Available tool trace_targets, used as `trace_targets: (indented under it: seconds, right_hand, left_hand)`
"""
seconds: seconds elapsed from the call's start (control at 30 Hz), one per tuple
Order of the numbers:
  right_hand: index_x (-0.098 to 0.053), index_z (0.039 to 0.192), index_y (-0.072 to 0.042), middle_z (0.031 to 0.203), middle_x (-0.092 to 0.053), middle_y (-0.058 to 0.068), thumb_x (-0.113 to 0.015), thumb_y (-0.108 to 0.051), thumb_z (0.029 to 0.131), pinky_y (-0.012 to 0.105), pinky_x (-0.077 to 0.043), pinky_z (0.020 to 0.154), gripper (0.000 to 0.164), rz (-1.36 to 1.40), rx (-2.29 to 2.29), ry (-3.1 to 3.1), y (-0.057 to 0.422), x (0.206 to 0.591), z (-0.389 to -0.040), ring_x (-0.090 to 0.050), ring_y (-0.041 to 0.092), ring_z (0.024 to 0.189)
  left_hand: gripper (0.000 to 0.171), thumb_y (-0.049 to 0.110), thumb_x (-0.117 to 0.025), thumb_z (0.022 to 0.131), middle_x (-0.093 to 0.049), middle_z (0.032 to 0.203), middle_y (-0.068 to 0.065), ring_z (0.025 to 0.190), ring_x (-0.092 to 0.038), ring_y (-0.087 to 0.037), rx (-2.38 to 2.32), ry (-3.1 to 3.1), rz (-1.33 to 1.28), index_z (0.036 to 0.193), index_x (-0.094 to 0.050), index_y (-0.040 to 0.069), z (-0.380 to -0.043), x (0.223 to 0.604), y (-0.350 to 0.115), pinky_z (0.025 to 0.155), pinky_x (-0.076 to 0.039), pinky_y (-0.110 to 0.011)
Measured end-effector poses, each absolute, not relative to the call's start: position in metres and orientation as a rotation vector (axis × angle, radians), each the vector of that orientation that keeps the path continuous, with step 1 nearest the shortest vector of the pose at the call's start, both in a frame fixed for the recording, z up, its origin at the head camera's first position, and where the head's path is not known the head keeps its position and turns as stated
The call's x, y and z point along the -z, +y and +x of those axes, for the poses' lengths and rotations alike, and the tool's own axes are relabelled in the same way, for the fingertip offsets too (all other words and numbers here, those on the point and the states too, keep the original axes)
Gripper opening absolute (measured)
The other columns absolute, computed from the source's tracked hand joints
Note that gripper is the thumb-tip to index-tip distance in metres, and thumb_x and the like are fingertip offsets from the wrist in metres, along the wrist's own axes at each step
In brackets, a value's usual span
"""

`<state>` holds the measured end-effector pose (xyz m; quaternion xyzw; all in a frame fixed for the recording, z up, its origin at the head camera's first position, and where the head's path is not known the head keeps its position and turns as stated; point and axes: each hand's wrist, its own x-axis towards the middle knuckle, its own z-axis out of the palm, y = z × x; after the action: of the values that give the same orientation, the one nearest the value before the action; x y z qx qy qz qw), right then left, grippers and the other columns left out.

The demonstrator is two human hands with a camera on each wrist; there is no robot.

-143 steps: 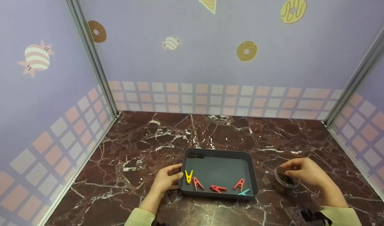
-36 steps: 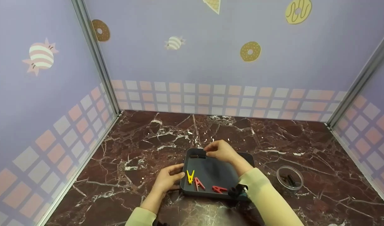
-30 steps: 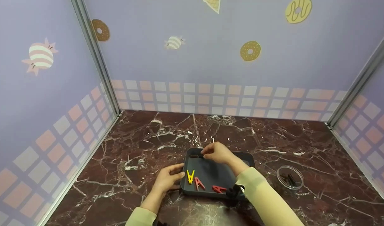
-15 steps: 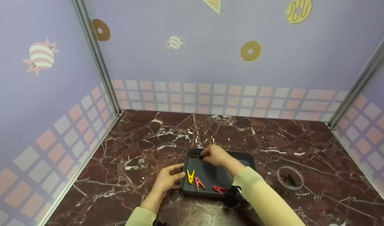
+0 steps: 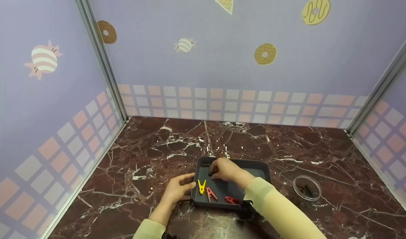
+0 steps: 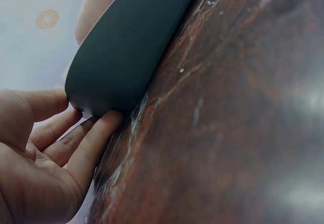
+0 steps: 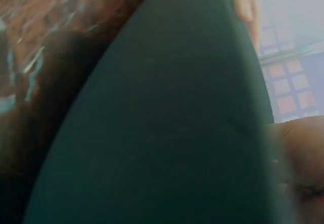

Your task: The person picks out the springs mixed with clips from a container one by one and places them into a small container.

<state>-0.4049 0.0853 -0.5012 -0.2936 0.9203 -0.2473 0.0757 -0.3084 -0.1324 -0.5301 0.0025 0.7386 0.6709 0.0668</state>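
Note:
A dark grey rectangular tray (image 5: 252, 163) lies on the marbled table. My left hand (image 5: 177, 188) touches its left wall; in the left wrist view its extended fingers (image 6: 88, 148) rest against the outer side. Over the tray's back left part, my right hand (image 5: 224, 170) has bent fingers around a small dark piece (image 5: 211, 173), like a coil spring, mostly covered by the fingers. A brown spring (image 5: 205, 165) lies along the back wall. Near the front are a yellow clothespin (image 5: 202, 187), one red clothespin (image 5: 210, 194) and another red clothespin (image 5: 231, 199).
Right of the tray stands a clear round tub (image 5: 319, 192) containing several dark springs (image 5: 308, 190). My right sleeve (image 5: 276, 205) crosses the tray's front right corner and hides what lies there. Patterned panels (image 5: 196, 73) enclose the table at the back and sides.
My right hand moved from the tub to the tray, then slid left and toward me along its back wall, bending its fingers more. The left hand stayed on the tray.

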Motion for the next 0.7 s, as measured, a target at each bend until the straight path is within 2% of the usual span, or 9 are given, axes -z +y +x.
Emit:
trace_targets:
  seconds: [0.1,0.27,0.47,0.7]
  right_hand:
    - [-0.077,0.09,-0.008,0.089,-0.077,0.01,-0.082,-0.004,0.085,0.04,-0.061,0.073,0.008,-0.889,0.738,2.749,0.085,0.504,-0.404,-0.069,0.021,0.079]
    - [-0.078,0.092,-0.007,0.09,-0.078,0.01,-0.08,-0.003,0.086,0.035,-0.06,0.071,0.008,-0.881,0.778,2.722,0.089,0.508,-0.405,-0.069,0.018,0.079]
    - [-0.079,0.092,-0.007,0.085,-0.077,0.009,-0.078,-0.003,0.086,0.024,-0.052,0.063,0.008,-0.906,0.873,2.676,0.093,0.511,-0.406,-0.061,0.008,0.07]
    - [-0.079,0.092,-0.008,0.087,-0.077,0.007,-0.079,-0.005,0.085,0.021,-0.05,0.065,0.008,-0.892,0.958,2.666,0.098,0.513,-0.408,-0.058,0.004,0.072]
  left_hand:
    - [0.049,0.008,-0.068,0.098,-0.057,0.141,-0.035,0.111,-0.072,-0.039,-2.02,2.228,0.009,0.144,-0.055,-0.006,-0.309,0.53,-0.132,0.076,-0.067,-0.044]
    - [0.049,0.008,-0.068,0.098,-0.057,0.141,-0.034,0.111,-0.072,-0.038,-2.019,2.234,0.008,0.144,-0.055,-0.006,-0.308,0.531,-0.133,0.076,-0.067,-0.043]
    - [0.049,0.008,-0.068,0.099,-0.058,0.141,-0.033,0.109,-0.073,-0.036,-2.019,2.214,-0.011,0.144,-0.056,-0.004,-0.308,0.53,-0.132,0.076,-0.067,-0.043]
    - [0.049,0.008,-0.068,0.098,-0.059,0.14,-0.033,0.108,-0.073,-0.036,-2.019,2.214,-0.021,0.144,-0.056,-0.004,-0.308,0.53,-0.132,0.076,-0.067,-0.043]
